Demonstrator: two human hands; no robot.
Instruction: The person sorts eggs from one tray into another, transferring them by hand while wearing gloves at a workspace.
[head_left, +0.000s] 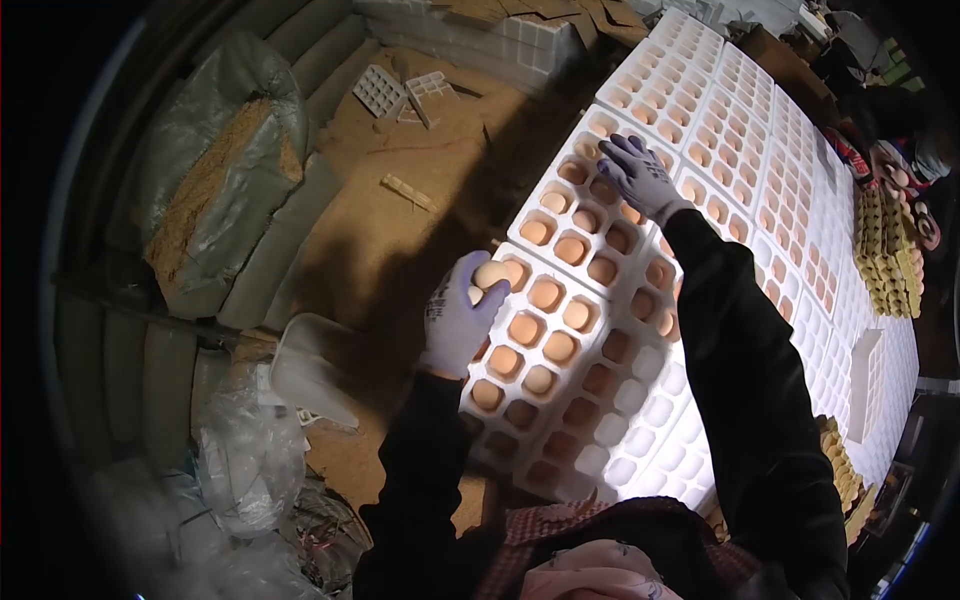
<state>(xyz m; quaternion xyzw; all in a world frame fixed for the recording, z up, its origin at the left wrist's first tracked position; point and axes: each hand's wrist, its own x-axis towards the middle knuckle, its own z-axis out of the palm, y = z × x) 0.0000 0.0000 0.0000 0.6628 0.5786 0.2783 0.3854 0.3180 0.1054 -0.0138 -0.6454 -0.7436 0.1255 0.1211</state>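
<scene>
White foam trays [672,425] with rows of square cells lie side by side in front of me, many of the cells filled with brown eggs [545,293]. My left hand [450,325], in a pale glove with dark printing, is curled around at least two eggs [491,274] at the left edge of the nearest tray. Farther up, my right hand [643,178], gloved the same way, reaches over another tray. Its fingers stretch out across the cells, and whatever lies directly under the palm is hidden. Some near cells, in shadow and bright light, hold no eggs.
Stacked yellowish pulp egg trays [882,255] stand at the right, beside another person [915,165]. An open sack of grainy material [225,170] lies at the left. Below it are a white scoop-like container [312,368] and clear plastic bags [250,450]. Small foam trays [380,92] lie on the floor.
</scene>
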